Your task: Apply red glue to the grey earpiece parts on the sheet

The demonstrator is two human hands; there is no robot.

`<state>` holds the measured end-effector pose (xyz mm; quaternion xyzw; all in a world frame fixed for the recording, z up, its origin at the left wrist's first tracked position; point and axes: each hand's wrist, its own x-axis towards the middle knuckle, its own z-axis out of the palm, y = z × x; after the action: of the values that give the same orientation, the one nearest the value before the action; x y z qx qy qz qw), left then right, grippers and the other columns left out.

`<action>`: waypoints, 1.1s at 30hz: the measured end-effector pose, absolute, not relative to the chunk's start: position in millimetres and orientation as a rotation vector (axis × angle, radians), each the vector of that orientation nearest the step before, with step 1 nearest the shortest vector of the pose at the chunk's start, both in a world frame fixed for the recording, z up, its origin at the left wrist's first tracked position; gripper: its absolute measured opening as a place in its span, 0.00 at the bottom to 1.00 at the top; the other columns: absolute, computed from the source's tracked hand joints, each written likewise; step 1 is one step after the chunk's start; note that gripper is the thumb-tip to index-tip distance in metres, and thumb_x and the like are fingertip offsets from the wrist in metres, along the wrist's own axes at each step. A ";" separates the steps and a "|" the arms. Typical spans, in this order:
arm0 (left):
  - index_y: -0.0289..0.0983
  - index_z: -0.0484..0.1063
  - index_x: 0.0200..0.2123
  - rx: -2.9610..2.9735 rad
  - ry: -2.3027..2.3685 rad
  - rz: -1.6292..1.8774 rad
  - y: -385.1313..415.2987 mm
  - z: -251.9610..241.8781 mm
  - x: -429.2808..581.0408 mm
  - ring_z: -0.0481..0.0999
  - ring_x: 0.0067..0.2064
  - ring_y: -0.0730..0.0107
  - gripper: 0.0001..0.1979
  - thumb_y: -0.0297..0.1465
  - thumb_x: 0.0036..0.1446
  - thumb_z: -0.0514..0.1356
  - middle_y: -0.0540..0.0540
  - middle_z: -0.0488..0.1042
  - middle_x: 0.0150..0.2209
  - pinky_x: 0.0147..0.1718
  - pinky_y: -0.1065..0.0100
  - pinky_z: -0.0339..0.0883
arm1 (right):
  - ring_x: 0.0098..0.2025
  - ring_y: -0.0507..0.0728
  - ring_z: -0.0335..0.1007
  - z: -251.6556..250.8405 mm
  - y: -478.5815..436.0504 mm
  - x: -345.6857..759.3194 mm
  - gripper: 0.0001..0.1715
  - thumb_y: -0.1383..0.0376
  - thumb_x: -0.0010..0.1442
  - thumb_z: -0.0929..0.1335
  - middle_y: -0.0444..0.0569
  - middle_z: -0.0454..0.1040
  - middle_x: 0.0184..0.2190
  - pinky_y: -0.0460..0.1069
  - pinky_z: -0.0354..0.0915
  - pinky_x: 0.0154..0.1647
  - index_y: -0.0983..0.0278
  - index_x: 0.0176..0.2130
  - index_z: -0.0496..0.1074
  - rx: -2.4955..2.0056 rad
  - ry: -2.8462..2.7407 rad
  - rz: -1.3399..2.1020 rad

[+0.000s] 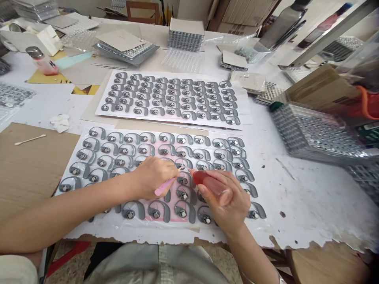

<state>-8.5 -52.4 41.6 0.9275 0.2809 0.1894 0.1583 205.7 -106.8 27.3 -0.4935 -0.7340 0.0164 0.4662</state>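
My left hand (152, 175) is closed around a thin pink stick (165, 186), whose tip points at a grey ear-hook part (182, 180) on the near sheet (260, 227). My right hand (229, 199) grips a small red-tinted squeeze bottle (207, 180), its nozzle aimed left toward the stick's tip. Both hands rest over the lower middle rows of the sheet, which holds several rows of grey hook-shaped parts with round metal centres. A second sheet (97, 108) with several rows of the same parts lies just behind it.
A cotton swab (30, 139) lies on brown cardboard (26, 169) at the left, near crumpled tissue (60, 121). A pink bottle (43, 61) stands at the far left. Clear blister trays of small metal parts (310, 132) crowd the right; more tray stacks (186, 37) sit at the back.
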 end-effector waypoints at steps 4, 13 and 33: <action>0.35 0.72 0.31 2.671 0.805 0.515 -51.9 43.2 -8.4 0.68 0.24 0.71 0.10 0.25 0.53 0.50 0.48 0.69 0.23 0.21 0.71 0.57 | 0.34 0.57 0.72 27.6 -109.8 206.5 0.18 0.66 0.52 0.73 0.48 0.75 0.34 0.53 0.72 0.32 0.60 0.43 0.70 -1.220 -1.825 0.040; 0.35 0.73 0.31 2.667 0.821 0.509 -52.6 45.8 -7.5 0.69 0.25 0.72 0.11 0.25 0.53 0.50 0.48 0.71 0.24 0.20 0.71 0.55 | 0.34 0.55 0.73 31.7 -112.6 202.6 0.17 0.63 0.54 0.72 0.50 0.75 0.33 0.49 0.72 0.31 0.63 0.44 0.68 -1.182 -1.930 -0.087; 0.33 0.74 0.31 2.524 0.747 0.469 -42.9 53.2 -6.2 0.71 0.28 0.71 0.10 0.22 0.52 0.53 0.46 0.75 0.28 0.27 0.71 0.63 | 0.33 0.56 0.73 26.8 -116.0 203.6 0.19 0.64 0.53 0.73 0.51 0.74 0.33 0.49 0.73 0.29 0.63 0.44 0.69 -1.150 -1.956 -0.107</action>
<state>-6.2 -42.9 53.2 0.9184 0.2717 0.1706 0.2316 203.6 -116.0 26.8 -0.4591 -0.7809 -0.0426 0.4215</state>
